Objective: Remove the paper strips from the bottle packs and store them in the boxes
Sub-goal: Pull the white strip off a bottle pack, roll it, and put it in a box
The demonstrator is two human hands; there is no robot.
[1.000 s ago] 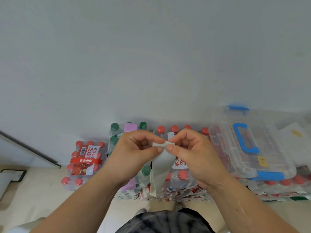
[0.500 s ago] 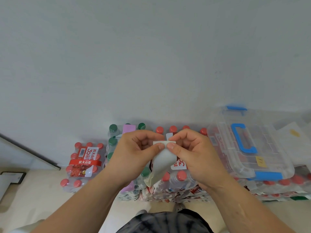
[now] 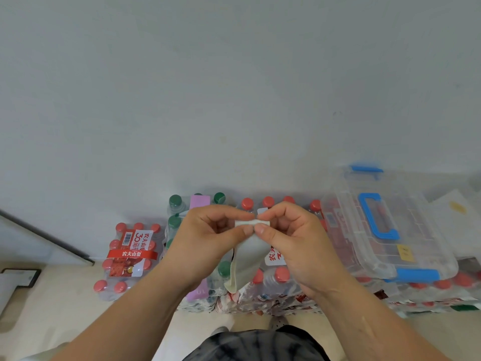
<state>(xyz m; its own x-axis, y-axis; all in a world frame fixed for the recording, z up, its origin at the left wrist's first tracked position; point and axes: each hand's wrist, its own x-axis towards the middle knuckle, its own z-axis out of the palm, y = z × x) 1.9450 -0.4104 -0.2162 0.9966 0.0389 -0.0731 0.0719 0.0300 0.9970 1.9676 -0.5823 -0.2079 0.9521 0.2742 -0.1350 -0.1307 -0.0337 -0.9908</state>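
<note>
The paper strip [image 3: 247, 259] hangs doubled at the centre of the frame. Its top edge is pinched between thumb and forefinger of both the left hand [image 3: 205, 243] and the right hand [image 3: 294, 243], which meet there. For a neat fold, line up the edges before pressing the crease. The clear box [image 3: 429, 238] sits at right on the bottle packs [image 3: 130, 256].

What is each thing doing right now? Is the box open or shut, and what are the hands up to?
Left hand, pinches the top of the paper strip.
Right hand, pinches the same top edge.
Paper strip, off the packs, hangs loose below the hands.
Clear box, lid on, resting on red-cap bottle packs.
Purple strip, lying on the green-cap pack.
Small red-cap pack, wrapped, red band on.
</note>
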